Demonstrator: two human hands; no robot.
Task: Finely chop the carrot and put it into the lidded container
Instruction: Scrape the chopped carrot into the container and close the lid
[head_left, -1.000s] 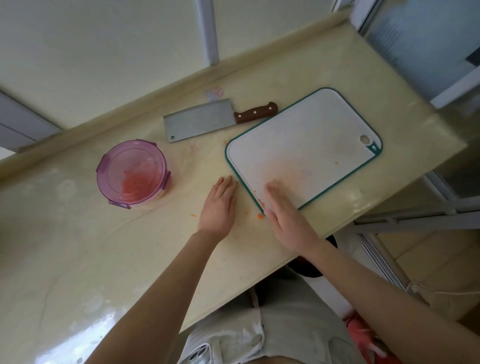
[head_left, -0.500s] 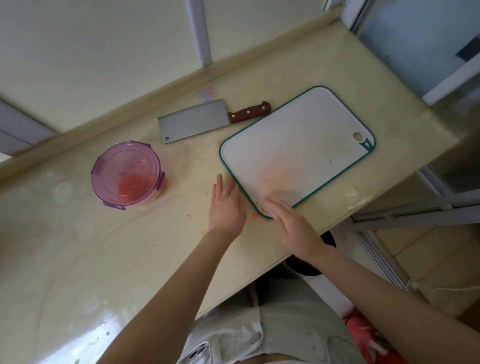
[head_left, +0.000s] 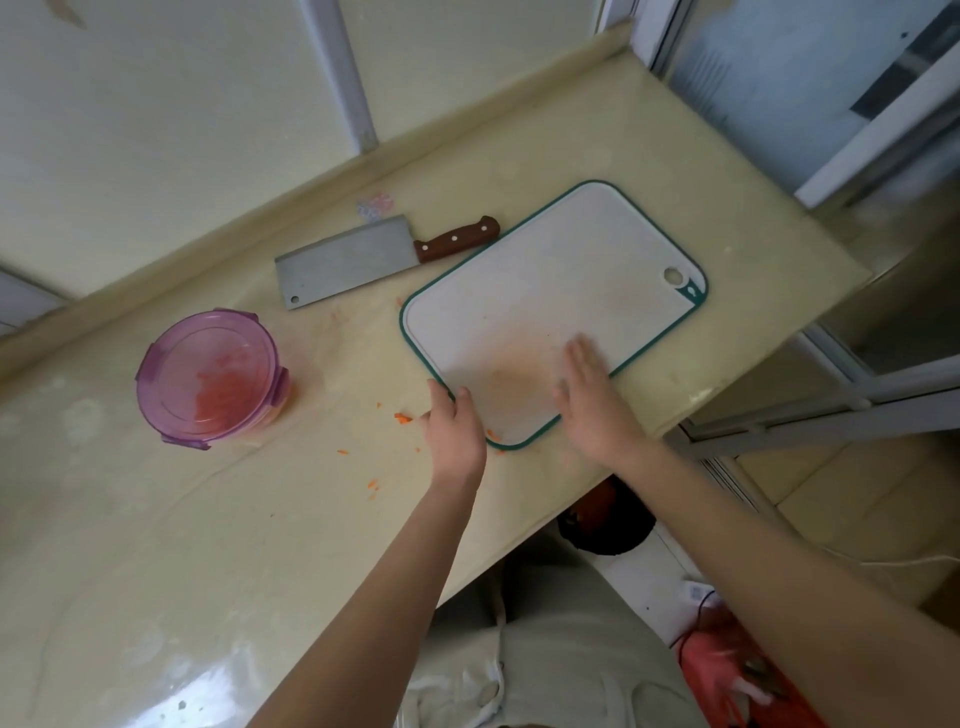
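A round container with a purple lid stands on the counter at the left, with chopped orange carrot showing through it. The white cutting board with a green rim lies in the middle and bears an orange stain. My left hand rests at the board's near left corner, its fingers curled over the rim. My right hand lies flat with straight fingers on the board's near edge. Small carrot bits lie scattered on the counter left of my left hand.
A cleaver with a brown wooden handle lies on the cream counter behind the board, near the wall. The counter's front edge runs just below my hands. A dark bin sits on the floor under the edge.
My left hand has slid right from the bare counter onto the board's near left corner. My right hand has moved further up onto the board. More carrot bits now show on the counter.
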